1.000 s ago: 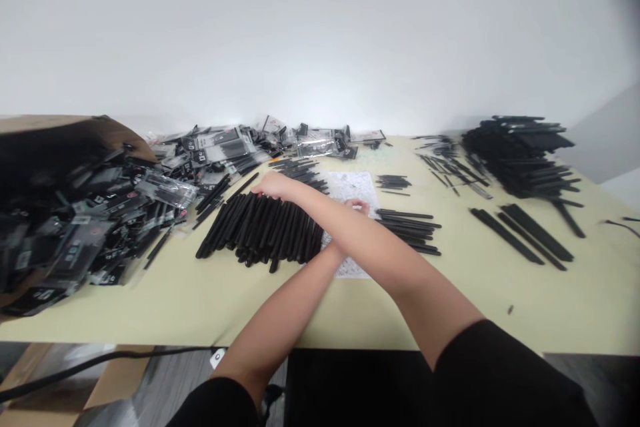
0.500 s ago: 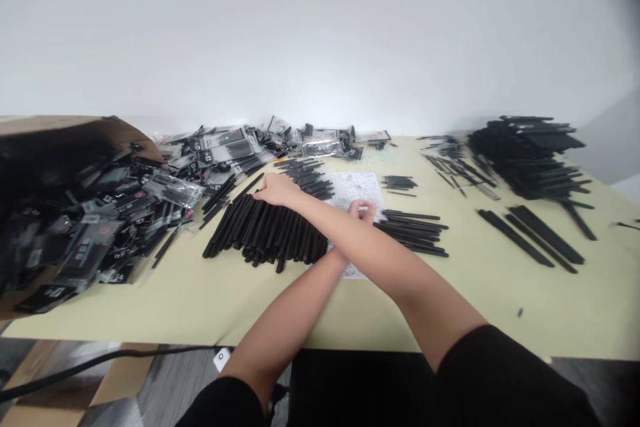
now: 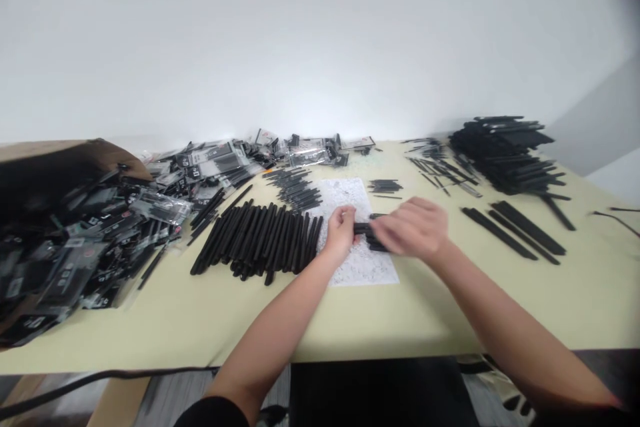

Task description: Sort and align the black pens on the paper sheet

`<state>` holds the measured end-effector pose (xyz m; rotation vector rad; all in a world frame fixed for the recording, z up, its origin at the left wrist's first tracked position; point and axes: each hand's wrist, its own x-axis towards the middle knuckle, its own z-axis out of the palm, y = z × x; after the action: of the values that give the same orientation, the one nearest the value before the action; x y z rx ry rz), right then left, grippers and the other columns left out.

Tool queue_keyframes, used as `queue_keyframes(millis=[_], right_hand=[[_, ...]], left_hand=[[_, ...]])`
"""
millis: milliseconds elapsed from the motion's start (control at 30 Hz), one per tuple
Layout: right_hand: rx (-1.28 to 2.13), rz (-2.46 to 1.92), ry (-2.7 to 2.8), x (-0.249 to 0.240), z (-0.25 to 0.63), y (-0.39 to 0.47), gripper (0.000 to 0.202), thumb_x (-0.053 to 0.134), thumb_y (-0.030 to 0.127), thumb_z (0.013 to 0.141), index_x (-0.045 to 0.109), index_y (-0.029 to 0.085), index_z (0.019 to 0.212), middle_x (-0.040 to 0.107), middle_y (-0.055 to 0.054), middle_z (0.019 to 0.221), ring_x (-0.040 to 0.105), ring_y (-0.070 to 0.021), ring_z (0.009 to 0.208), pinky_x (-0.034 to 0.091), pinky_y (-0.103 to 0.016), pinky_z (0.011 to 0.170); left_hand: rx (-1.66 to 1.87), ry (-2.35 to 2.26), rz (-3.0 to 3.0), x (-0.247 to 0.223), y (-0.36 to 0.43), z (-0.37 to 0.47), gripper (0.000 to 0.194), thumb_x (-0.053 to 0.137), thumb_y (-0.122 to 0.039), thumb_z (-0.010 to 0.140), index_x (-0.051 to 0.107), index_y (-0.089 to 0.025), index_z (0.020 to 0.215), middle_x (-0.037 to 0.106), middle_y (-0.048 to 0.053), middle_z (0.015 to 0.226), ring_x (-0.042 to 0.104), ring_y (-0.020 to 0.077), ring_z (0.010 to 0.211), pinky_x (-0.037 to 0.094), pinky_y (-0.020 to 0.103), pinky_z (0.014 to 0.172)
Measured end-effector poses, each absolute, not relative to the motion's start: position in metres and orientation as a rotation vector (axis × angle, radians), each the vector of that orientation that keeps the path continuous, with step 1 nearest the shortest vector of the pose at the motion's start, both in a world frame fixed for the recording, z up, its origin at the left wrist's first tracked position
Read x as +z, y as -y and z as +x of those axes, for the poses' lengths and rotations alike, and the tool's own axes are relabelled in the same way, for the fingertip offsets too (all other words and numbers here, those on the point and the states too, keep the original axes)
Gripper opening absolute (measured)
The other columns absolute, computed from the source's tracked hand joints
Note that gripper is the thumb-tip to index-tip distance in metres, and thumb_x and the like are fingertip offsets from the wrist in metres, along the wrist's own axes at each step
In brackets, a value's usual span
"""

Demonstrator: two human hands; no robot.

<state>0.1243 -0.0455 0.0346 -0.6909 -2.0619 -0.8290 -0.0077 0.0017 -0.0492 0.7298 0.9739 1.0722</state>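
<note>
My left hand is closed over a white speckled sheet, its fingers round the end of a black stick that points right. My right hand is just right of it, above a bundle of black sticks that it partly hides. Its fingers are curled but smeared by motion, so what they hold does not show. Left of the sheet lies a dense row of thick black sticks. Thinner black sticks lie behind that row, and a small group of short ones lies behind the sheet.
An open cardboard box at the left spills clear-and-black packets onto the yellow tabletop. More packets are heaped by the wall. At the right stand a tall black pile and several long flat black pieces.
My right hand has moved from the thick stick row on the left across to the right. My left hand has shifted slightly left and nearer, and my arms are no longer crossed.
</note>
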Motion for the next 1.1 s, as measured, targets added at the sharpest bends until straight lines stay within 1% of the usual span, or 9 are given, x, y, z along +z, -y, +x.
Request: queue_keyframes(millis=[67,133,300,433,567,700,833,933,1100], right_hand=[[-0.78,-0.926,1.888,0.021,0.173,0.045,0.008,0.066,0.018,0.08,0.06,0.022,0.076,0.052,0.004,0.052,0.045,-0.0087,0.048,0.037,-0.025,0.051],[-0.681,-1.266,1.712,0.004,0.21,0.04,0.009,0.061,0.025,0.084,0.062,0.021,0.077,0.05,0.004,0.051,0.044,-0.0092,0.046,0.037,-0.025,0.05],[-0.232,-1.734,1.745,-0.033,0.245,0.019,0.027,0.052,0.042,0.089,0.067,0.02,0.096,0.065,-0.004,0.077,0.052,-0.013,0.056,0.04,-0.028,0.055],[0.049,-1.671,1.86,-0.041,0.239,0.015,0.031,0.047,0.042,0.093,0.068,0.019,0.097,0.067,-0.007,0.089,0.056,-0.015,0.063,0.045,-0.032,0.066],[0.178,-1.544,1.877,-0.036,0.228,0.029,0.034,0.043,0.043,0.096,0.067,0.02,0.092,0.069,-0.007,0.089,0.06,-0.0178,0.072,0.046,-0.033,0.073],[0.34,-1.443,1.768,-0.034,0.212,0.041,0.04,0.037,0.045,0.098,0.064,0.02,0.08,0.067,-0.005,0.078,0.061,-0.0174,0.073,0.045,-0.031,0.071],[0.373,-1.438,1.718,-0.037,0.198,0.044,0.044,0.041,0.049,0.096,0.054,0.02,0.065,0.055,-0.001,0.061,0.051,-0.0142,0.06,0.039,-0.029,0.061],[0.412,-1.434,1.663,-0.037,0.193,0.044,0.045,0.042,0.052,0.094,0.05,0.02,0.063,0.048,0.001,0.058,0.045,-0.0126,0.058,0.037,-0.028,0.058],[0.523,-1.445,1.623,-0.033,0.192,0.047,0.041,0.046,0.052,0.092,0.057,0.02,0.069,0.057,-0.001,0.065,0.052,-0.0141,0.063,0.041,-0.028,0.063]], left_hand=[[1.055,-0.951,0.739,-0.047,-0.002,-0.008,0.024,0.062,-0.042,0.085,0.053,-0.021,0.085,0.038,-0.009,0.054,0.034,0.0061,0.034,0.021,0.02,0.035],[1.07,-0.938,0.737,-0.045,-0.002,-0.009,0.025,0.06,-0.043,0.086,0.051,-0.02,0.086,0.04,-0.009,0.058,0.036,0.0047,0.034,0.021,0.018,0.033],[1.086,-0.935,0.734,-0.04,-0.002,-0.012,0.026,0.053,-0.043,0.09,0.05,-0.019,0.085,0.038,-0.009,0.059,0.036,0.0032,0.034,0.023,0.016,0.033],[1.099,-0.946,0.755,-0.04,-0.002,-0.011,0.027,0.054,-0.044,0.09,0.049,-0.019,0.085,0.038,-0.009,0.057,0.038,0.0033,0.035,0.025,0.015,0.033],[1.139,-1.011,0.831,-0.043,-0.001,-0.009,0.027,0.055,-0.044,0.088,0.049,-0.019,0.081,0.038,-0.01,0.055,0.037,0.0041,0.033,0.026,0.016,0.032],[1.172,-1.09,0.936,-0.045,0.003,-0.006,0.026,0.056,-0.042,0.088,0.049,-0.019,0.077,0.037,-0.01,0.055,0.036,0.0041,0.032,0.025,0.016,0.03],[1.184,-1.126,0.988,-0.044,0.007,-0.005,0.025,0.054,-0.038,0.088,0.048,-0.019,0.073,0.036,-0.009,0.054,0.035,0.0041,0.034,0.027,0.016,0.031],[1.164,-1.141,0.991,-0.043,0.008,-0.005,0.026,0.055,-0.038,0.088,0.047,-0.019,0.072,0.035,-0.01,0.053,0.035,0.0041,0.035,0.026,0.015,0.031],[1.148,-1.144,1.006,-0.041,0.008,-0.006,0.029,0.056,-0.041,0.088,0.047,-0.019,0.07,0.034,-0.01,0.053,0.033,0.0037,0.035,0.026,0.015,0.032]])
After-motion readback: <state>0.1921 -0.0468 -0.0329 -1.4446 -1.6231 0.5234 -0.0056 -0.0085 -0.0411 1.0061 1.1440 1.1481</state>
